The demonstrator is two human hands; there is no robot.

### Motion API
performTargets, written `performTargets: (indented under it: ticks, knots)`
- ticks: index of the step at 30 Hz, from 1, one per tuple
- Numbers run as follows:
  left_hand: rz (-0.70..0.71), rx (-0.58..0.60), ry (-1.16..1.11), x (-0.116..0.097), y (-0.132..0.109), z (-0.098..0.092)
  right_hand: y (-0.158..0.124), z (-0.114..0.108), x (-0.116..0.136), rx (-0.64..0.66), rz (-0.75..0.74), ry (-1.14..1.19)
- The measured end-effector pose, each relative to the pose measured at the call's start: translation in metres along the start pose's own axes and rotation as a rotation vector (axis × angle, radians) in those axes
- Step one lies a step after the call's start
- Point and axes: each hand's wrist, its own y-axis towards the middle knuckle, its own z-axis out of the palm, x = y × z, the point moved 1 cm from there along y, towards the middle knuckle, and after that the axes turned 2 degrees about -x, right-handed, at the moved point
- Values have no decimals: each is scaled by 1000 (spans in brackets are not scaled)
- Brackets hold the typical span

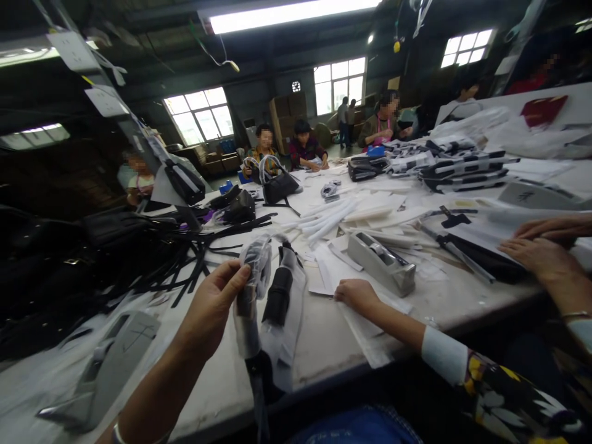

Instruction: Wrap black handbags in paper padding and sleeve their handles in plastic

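Note:
My left hand (pixel 210 308) is raised over the table's near edge, fingers and thumb closed on a black strap wrapped in clear plastic (pixel 271 296). The strap hangs down past the table edge. My right hand (pixel 357 295), on an arm with a white cuff and flowered sleeve, lies farther right on the table. Its fingers are curled down on a white paper sheet (pixel 370 327), just in front of a grey tape dispenser (pixel 382 262).
A second grey tape dispenser (pixel 108 364) lies at the near left. Black straps (pixel 194 259) and handbags (pixel 277 185) crowd the left and middle of the white table (pixel 324 351). A co-worker's two hands (pixel 543 246) rest at the right. Several people sit at the far end.

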Motion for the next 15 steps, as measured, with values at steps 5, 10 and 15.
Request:
performTargets:
  ticks: [5, 10, 15]
  knots:
    - [14, -29, 13, -3, -2, 4, -5, -29, 7, -145, 32, 153]
    - [23, -15, 81, -9, -6, 8, -22, -83, 46, -179, -97, 950]
    - [69, -32, 131, -13, -11, 11, -28, -105, 79, -50, -195, 1101]
